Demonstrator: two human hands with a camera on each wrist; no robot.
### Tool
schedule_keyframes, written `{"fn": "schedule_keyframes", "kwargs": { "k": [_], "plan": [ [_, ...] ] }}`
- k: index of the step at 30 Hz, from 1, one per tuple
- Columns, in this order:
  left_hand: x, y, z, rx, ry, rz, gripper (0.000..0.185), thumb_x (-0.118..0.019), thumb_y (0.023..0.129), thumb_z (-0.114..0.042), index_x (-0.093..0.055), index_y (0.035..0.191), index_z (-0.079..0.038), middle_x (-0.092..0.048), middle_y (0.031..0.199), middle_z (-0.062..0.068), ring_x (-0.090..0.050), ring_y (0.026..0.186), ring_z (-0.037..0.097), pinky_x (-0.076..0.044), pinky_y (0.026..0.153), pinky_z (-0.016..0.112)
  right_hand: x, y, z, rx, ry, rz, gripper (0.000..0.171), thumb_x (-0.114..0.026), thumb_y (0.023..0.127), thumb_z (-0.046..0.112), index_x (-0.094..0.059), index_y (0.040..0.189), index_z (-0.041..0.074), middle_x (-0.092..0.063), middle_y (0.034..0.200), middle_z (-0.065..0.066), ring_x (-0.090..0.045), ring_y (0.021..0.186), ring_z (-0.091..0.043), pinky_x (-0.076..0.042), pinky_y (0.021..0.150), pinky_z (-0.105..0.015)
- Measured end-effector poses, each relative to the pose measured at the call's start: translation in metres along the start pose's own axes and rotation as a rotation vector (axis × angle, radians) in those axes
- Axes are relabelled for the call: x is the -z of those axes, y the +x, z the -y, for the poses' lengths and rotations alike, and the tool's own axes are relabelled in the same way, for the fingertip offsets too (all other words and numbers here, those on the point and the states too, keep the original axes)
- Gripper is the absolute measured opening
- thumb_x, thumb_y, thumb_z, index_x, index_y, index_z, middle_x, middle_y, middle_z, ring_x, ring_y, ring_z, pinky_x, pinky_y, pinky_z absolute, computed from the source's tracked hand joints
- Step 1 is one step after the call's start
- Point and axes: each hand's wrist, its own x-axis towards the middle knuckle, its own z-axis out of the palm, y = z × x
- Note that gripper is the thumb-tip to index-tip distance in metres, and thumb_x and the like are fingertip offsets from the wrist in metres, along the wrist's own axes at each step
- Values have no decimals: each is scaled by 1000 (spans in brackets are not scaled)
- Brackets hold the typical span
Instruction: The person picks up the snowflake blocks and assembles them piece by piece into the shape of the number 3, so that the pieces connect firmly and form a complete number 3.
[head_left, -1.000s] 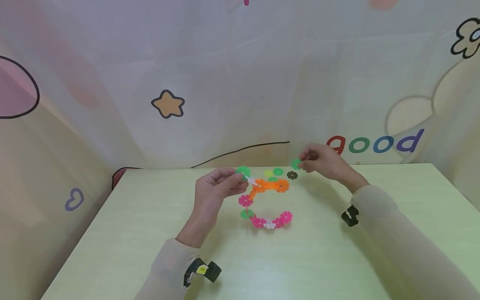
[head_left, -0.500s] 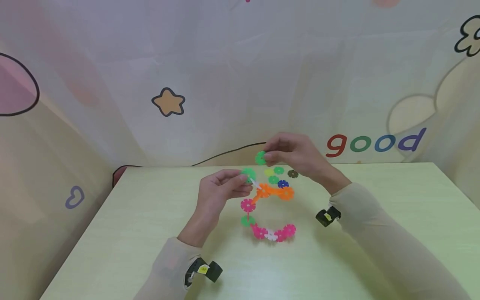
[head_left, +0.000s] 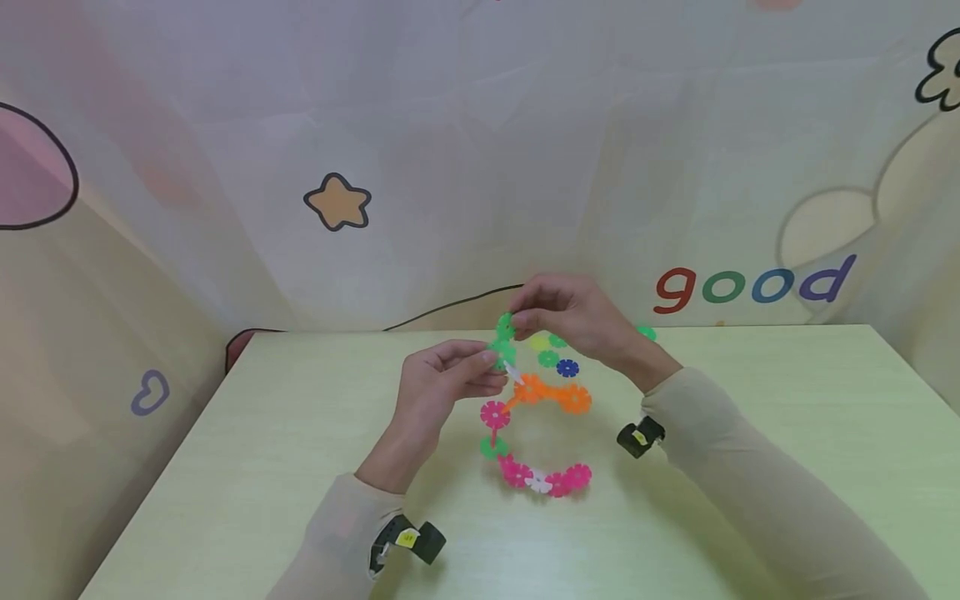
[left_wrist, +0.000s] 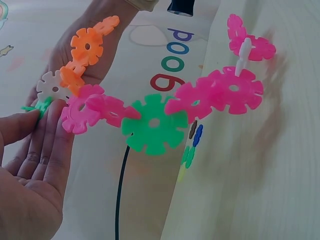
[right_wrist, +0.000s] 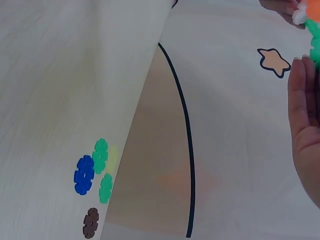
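Note:
My left hand (head_left: 491, 367) pinches the top end of a chain of snowflake discs (head_left: 528, 387), lifted off the table; its fingers (left_wrist: 45, 135) show beside the chain (left_wrist: 154, 125). The chain runs green, white, orange, pink, green, pink and white, and curls down to the pale table (head_left: 300, 467). My right hand (head_left: 517, 318) pinches a loose green disc (head_left: 506, 325) and holds it against the chain's top green disc (head_left: 501, 350). In the right wrist view that hand's fingers (right_wrist: 305, 125) and a bit of green disc (right_wrist: 315, 45) sit at the frame's edge.
Loose discs lie at the table's back edge: blue (right_wrist: 84, 175), two green (right_wrist: 100, 155), yellow (right_wrist: 112, 157) and brown (right_wrist: 91, 222). A cloth backdrop with a star (head_left: 337, 202) and the word good (head_left: 750, 286) hangs right behind the table.
My right hand lifted a green disc from the back right of the table and carried it left to the chain's top end. The left hand kept hold of the chain.

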Motion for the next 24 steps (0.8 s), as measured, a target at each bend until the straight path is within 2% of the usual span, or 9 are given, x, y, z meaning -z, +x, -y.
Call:
{"fn": "schedule_keyframes", "kwargs": {
  "k": [4,7,12,17,24],
  "plan": [
    [-1,0,0,10,-7,5,19,-73,101,-8,-74,113,6,-79,92,15,-79,81,23,-64,87,41,-2,0,-3,29,-9,15,11,-69,98,-10,-72,107,-5,-72,95,-15,-73,88,-39,-63,90,-43],
    [-1,0,0,19,-9,4,19,-74,101,-8,-73,113,7,-79,91,15,-79,80,22,-64,86,41,-3,0,-5,60,-27,12,12,-70,96,-12,-72,105,-5,-72,94,-13,-74,87,-37,-63,89,-41],
    [-3,-1,-1,16,0,-11,19,-74,100,-7,-73,112,8,-78,89,14,-79,78,20,-64,86,40,-6,0,-9,125,-24,1,12,-69,93,-18,-71,101,-9,-73,92,-17,-76,83,-25,-64,86,-39],
    [-3,-2,-3,15,-2,-22,18,-73,100,-5,-73,112,9,-78,88,14,-79,76,20,-64,85,40,-9,1,-12,189,-33,-6,14,-68,90,-23,-71,97,-12,-74,89,-16,-76,80,-20,-65,83,-37],
    [-3,-2,-3,24,-15,-10,18,-73,100,-4,-72,112,9,-78,89,14,-79,78,20,-64,84,40,-12,-2,-14,185,-14,-17,15,-66,92,-23,-71,101,-12,-73,88,-15,-75,80,-21,-64,84,-37]
  ]
}}
